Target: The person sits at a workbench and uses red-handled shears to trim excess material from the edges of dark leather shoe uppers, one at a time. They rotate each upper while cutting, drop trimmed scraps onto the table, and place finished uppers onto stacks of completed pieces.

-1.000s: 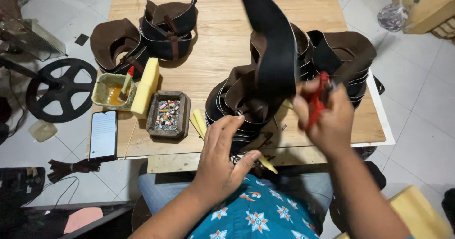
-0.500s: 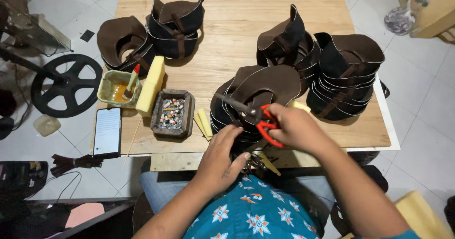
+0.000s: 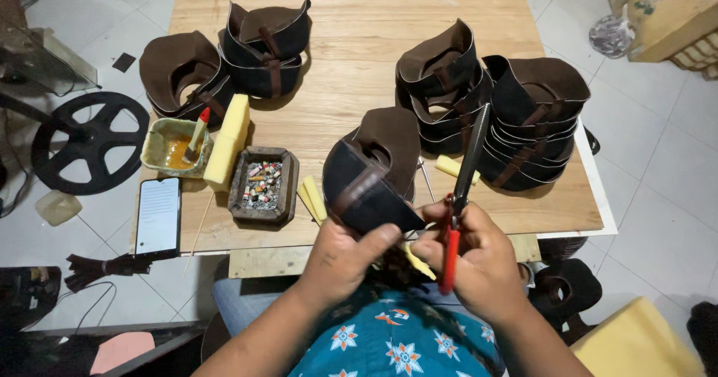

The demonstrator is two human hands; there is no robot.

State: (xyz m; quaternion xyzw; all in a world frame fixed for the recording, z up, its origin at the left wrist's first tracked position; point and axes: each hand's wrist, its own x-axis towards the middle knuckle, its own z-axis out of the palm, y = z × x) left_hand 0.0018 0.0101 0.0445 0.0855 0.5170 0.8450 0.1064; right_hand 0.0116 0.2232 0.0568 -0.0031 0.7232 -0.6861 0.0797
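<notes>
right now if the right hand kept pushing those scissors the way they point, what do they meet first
The right hand holds red-handled scissors with the blades pointing up and away, toward the tall stack of brown leather pieces. That stack looks first in line, though depth is unclear and the tips may pass above it.

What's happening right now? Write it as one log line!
left hand: holds dark brown leather piece | right hand: grips red-handled scissors, blades up | behind: stacked leather pieces on wooden table
</notes>
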